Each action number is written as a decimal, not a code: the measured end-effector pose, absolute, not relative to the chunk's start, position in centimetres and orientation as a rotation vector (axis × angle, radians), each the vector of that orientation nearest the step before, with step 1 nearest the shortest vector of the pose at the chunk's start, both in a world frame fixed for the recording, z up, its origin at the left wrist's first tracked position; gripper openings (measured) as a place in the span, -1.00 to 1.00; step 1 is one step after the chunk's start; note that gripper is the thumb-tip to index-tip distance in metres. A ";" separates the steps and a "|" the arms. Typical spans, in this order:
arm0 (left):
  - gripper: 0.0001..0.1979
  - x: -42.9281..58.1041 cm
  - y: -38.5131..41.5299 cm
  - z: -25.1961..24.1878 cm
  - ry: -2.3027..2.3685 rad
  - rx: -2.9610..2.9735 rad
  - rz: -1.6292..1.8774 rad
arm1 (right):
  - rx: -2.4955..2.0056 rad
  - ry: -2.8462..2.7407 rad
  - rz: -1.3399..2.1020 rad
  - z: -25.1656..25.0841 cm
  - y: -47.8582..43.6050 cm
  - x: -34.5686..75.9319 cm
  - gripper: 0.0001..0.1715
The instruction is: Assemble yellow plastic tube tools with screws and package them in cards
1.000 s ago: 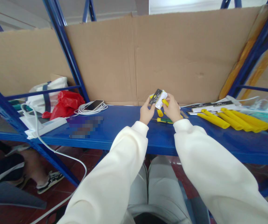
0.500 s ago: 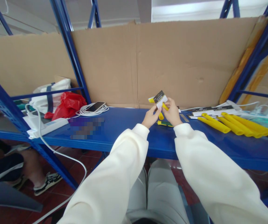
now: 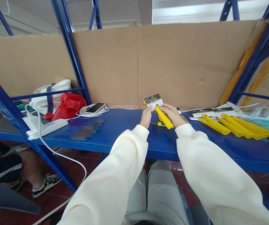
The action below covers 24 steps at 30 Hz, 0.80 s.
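My left hand is closed on the lower edge of a black-and-white printed card, above the blue shelf. A long yellow handle hangs down from the card toward me, with its upper end against it. My right hand is bent round the right side of this handle, fingertips near the card; its grip is partly hidden. Below the hands lies a green-and-yellow tool with a thin shaft, probably a screwdriver, partly covered by the yellow handle.
Several carded yellow handles lie at the right of the blue shelf. Leftward are a phone on a coiled white cable, a red bag and a power strip. Cardboard stands behind. Another person's leg shows lower left.
The card has turned flatter and shifted slightly left and down. The yellow handle has swung into full view, pointing toward me. My right hand's fingers have opened out along it.
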<state>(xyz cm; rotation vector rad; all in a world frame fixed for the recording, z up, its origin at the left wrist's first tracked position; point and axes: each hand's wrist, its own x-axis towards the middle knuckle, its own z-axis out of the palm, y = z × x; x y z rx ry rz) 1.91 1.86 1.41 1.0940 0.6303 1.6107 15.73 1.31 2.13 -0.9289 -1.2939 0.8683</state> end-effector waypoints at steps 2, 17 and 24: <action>-0.80 1.9 1.5 1.9 0.635 1.035 1.613 | -0.936 -1.231 1.001 2.5 0.9 15.7 -0.68; -0.72 2.0 0.6 2.5 0.597 0.808 1.536 | -0.960 -1.124 1.017 2.8 0.2 15.9 -0.71; -0.49 1.6 0.4 3.0 0.580 0.667 1.505 | -0.954 -1.199 1.041 2.9 0.1 15.8 -0.67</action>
